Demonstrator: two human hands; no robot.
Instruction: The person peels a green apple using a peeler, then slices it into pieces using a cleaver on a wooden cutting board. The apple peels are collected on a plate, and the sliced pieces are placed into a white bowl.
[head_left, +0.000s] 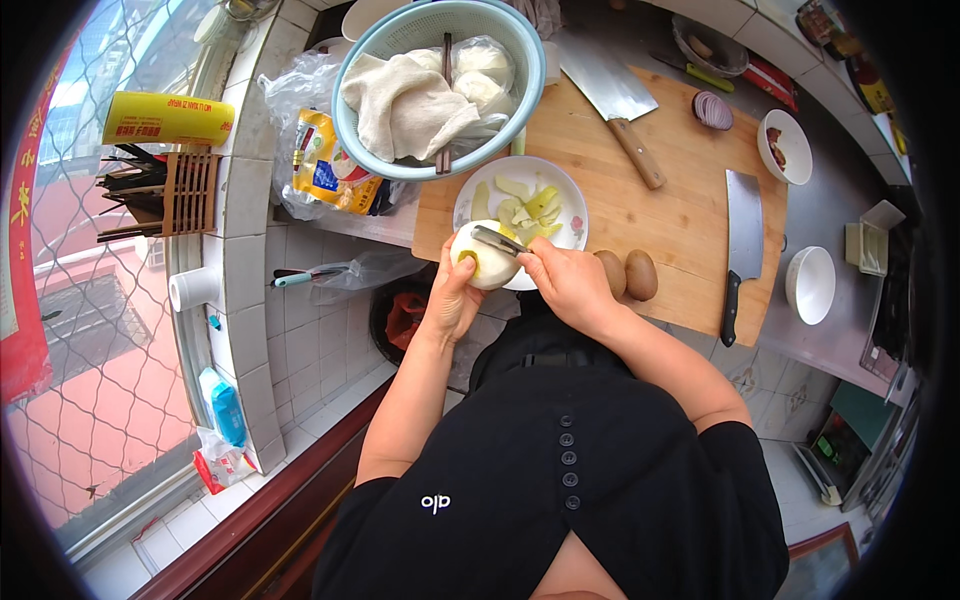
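Note:
My left hand (455, 296) grips a round, mostly peeled fruit (493, 268), probably a pear, with pale flesh and a little yellow-green skin left around one end. In my right hand (571, 279) is a metal peeler (496, 240), its head against the upper side of the fruit. Just beyond, a white plate (466, 186) with a flower pattern holds several strips of yellow-green peel (536, 206). The fruit hangs over the plate's near edge. Two brown kiwifruit (640, 275) lie to the right of my right hand, one partly hidden.
On the wooden cutting board (690, 150) lie a wooden-handled cleaver (626, 112), a black-handled cleaver (742, 240) and a cut red onion (712, 111). A blue basin (536, 67) with cloth and bagged items stands back left. White bowls (811, 285) are at right. A bin (379, 315) sits below left.

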